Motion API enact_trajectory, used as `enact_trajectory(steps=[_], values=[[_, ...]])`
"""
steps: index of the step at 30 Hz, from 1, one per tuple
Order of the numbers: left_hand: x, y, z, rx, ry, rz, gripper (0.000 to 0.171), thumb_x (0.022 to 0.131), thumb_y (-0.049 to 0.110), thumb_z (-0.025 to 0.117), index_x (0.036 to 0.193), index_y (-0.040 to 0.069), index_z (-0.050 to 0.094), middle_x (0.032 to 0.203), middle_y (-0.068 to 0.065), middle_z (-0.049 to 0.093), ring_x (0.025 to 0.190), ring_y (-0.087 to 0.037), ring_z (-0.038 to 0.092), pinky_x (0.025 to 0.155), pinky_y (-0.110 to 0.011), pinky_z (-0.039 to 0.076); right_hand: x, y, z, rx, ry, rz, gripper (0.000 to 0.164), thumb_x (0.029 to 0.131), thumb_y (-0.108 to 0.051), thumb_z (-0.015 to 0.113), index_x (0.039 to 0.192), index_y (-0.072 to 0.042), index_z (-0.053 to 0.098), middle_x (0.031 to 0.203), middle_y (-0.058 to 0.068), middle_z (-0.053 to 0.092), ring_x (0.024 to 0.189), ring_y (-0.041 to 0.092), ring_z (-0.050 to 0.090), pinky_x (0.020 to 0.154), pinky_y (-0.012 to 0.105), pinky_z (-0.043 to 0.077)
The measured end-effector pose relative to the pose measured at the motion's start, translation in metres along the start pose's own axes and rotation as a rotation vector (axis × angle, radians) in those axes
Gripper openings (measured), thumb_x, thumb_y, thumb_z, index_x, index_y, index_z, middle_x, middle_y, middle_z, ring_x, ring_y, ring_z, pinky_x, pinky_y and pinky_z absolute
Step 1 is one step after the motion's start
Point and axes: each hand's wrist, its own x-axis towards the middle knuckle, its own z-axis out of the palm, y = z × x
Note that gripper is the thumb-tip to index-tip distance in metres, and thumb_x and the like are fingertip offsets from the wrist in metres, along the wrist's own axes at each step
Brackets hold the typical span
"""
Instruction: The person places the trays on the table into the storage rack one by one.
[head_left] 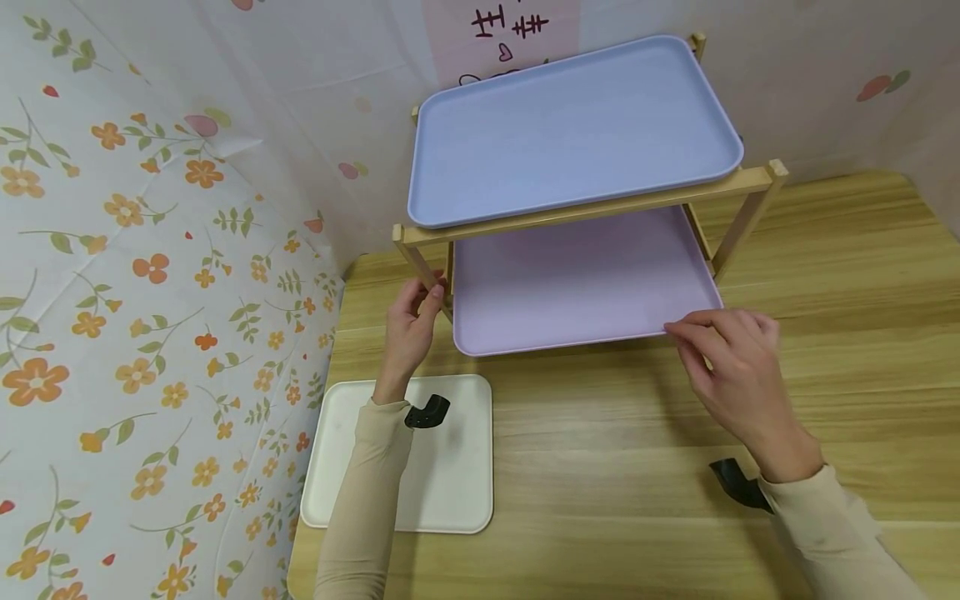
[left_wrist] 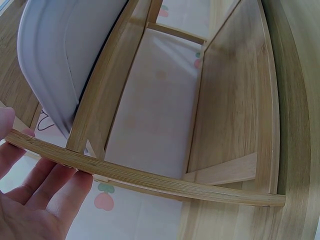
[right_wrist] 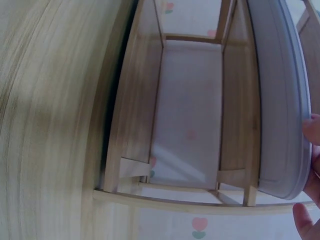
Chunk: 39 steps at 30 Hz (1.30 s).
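A lilac tray [head_left: 585, 287] sits on the middle shelf of a wooden rack [head_left: 738, 223], its front edge jutting out past the rack's front. My right hand [head_left: 738, 367] pinches that edge near its right corner between thumb and fingers. On the other side, my left hand [head_left: 408, 329] holds the rack's front left post [left_wrist: 175, 185], with the thumb on one side and fingers on the other. A light blue tray [head_left: 570, 133] lies on the rack's top shelf. From below, both wrist views show the lilac tray's underside [right_wrist: 285, 100] and the bare lower shelf [left_wrist: 232, 95].
A white tray [head_left: 450, 475] lies on the wooden table [head_left: 585, 483] under my left forearm. Behind the rack hangs a light cloth [head_left: 315, 100] with printed fruit and writing. Flower-patterned cloth [head_left: 150, 333] covers the left side.
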Motion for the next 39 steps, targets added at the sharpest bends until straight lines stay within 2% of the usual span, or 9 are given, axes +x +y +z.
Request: enact_trajectory(steps=[6, 13, 22, 25, 26, 33, 36, 39], values=[[0.0, -0.001, 0.0, 0.007, -0.006, 0.002, 0.03, 0.098, 0.001, 0.049, 0.123, -0.017, 0.053, 0.122, -0.038, 0.053, 0.115, -0.051, 0.054, 0.085, -0.019, 0.05, 0.002, 0.0, 0.004, -0.026, -0.018, 0.032, 0.014, 0.087, -0.006, 0.061, 0.091, 0.0, 0.073, 0.087, 0.017, 0.065, 0.083, 0.037, 0.055, 0.078, 0.055, 0.03], [0.0, -0.001, -0.001, 0.013, -0.007, -0.005, 0.03, 0.098, 0.0, 0.049, 0.122, -0.017, 0.053, 0.122, -0.036, 0.055, 0.115, -0.047, 0.056, 0.087, -0.021, 0.051, 0.006, 0.002, 0.008, -0.043, -0.028, 0.067, 0.011, 0.087, -0.002, 0.063, 0.093, 0.0, 0.073, 0.089, 0.017, 0.065, 0.086, 0.039, 0.055, 0.075, 0.053, 0.03], [0.0, 0.001, 0.0, 0.014, -0.011, -0.006, 0.031, 0.099, 0.003, 0.049, 0.122, -0.018, 0.052, 0.123, -0.037, 0.054, 0.115, -0.047, 0.056, 0.093, -0.049, 0.05, 0.012, 0.006, 0.016, -0.042, -0.018, 0.092, 0.011, 0.083, 0.003, 0.068, 0.093, 0.001, 0.073, 0.089, 0.018, 0.065, 0.085, 0.041, 0.053, 0.072, 0.051, 0.031], [0.0, 0.0, 0.0, 0.006, -0.017, -0.006, 0.031, 0.099, 0.003, 0.049, 0.122, -0.018, 0.052, 0.123, -0.037, 0.054, 0.116, -0.047, 0.055, 0.094, -0.054, 0.049, 0.014, 0.008, 0.019, -0.043, -0.012, 0.098, 0.01, 0.083, 0.003, 0.069, 0.092, 0.001, 0.073, 0.089, 0.018, 0.065, 0.086, 0.041, 0.053, 0.071, 0.05, 0.031], [0.0, -0.001, 0.0, 0.002, -0.017, -0.008, 0.031, 0.099, 0.002, 0.048, 0.122, -0.018, 0.052, 0.123, -0.037, 0.054, 0.116, -0.047, 0.055, 0.094, -0.054, 0.049, 0.015, 0.009, 0.02, -0.044, -0.011, 0.099, 0.009, 0.083, 0.003, 0.069, 0.091, 0.001, 0.073, 0.089, 0.018, 0.065, 0.086, 0.041, 0.053, 0.071, 0.049, 0.031], [0.005, -0.03, -0.001, -0.016, 0.004, -0.003, 0.031, 0.099, 0.005, 0.05, 0.124, -0.012, 0.055, 0.123, -0.033, 0.056, 0.116, -0.043, 0.057, 0.094, -0.055, 0.05, 0.018, 0.012, 0.026, -0.07, 0.012, 0.092, 0.009, 0.086, 0.001, 0.067, 0.092, 0.0, 0.073, 0.091, 0.019, 0.066, 0.084, 0.041, 0.053, 0.066, 0.047, 0.028], [0.005, -0.032, 0.0, -0.014, 0.011, 0.015, 0.031, 0.099, 0.008, 0.051, 0.123, -0.011, 0.056, 0.121, -0.032, 0.058, 0.113, -0.041, 0.059, 0.093, -0.052, 0.051, 0.02, 0.012, 0.027, -0.088, 0.012, 0.097, 0.01, 0.088, -0.002, 0.066, 0.093, 0.0, 0.074, 0.092, 0.018, 0.066, 0.084, 0.04, 0.053, 0.067, 0.048, 0.03], [0.005, -0.033, 0.0, -0.012, 0.016, 0.025, 0.03, 0.099, 0.009, 0.052, 0.122, -0.01, 0.057, 0.12, -0.03, 0.059, 0.112, -0.039, 0.06, 0.092, -0.044, 0.054, 0.022, 0.013, 0.028, -0.106, 0.004, 0.096, 0.011, 0.089, -0.003, 0.063, 0.094, -0.001, 0.073, 0.092, 0.018, 0.066, 0.084, 0.04, 0.053, 0.07, 0.05, 0.032]])
